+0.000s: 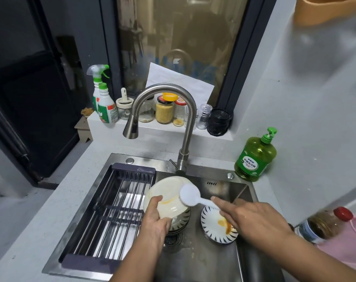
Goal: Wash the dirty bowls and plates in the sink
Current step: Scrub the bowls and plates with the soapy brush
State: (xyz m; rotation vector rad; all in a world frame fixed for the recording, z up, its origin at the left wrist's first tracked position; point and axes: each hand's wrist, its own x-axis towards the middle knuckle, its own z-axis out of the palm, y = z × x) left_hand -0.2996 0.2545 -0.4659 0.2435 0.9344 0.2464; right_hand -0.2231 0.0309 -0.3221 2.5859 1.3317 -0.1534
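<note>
My left hand (pixel 155 217) grips the rim of a cream bowl (pixel 165 193), tilted over the steel sink (pixel 195 259), with an orange smear inside. My right hand (pixel 252 218) holds the handle of a white round dish brush (pixel 190 195), whose head sits against the bowl's right edge. Under the bowl is a small stack of patterned bowls (pixel 181 220). To the right, on the sink floor, lies a stack of white plates with dark rim marks (pixel 210 220); the top one carries orange sauce. No water runs from the faucet (pixel 162 110).
A dark drying rack (pixel 116 212) spans the sink's left half. A green dish soap pump bottle (pixel 255 157) stands at the sink's back right corner. Spray bottles (pixel 102 98) and jars (pixel 164 109) line the sill behind. A red-capped bottle (pixel 323 224) stands on the right.
</note>
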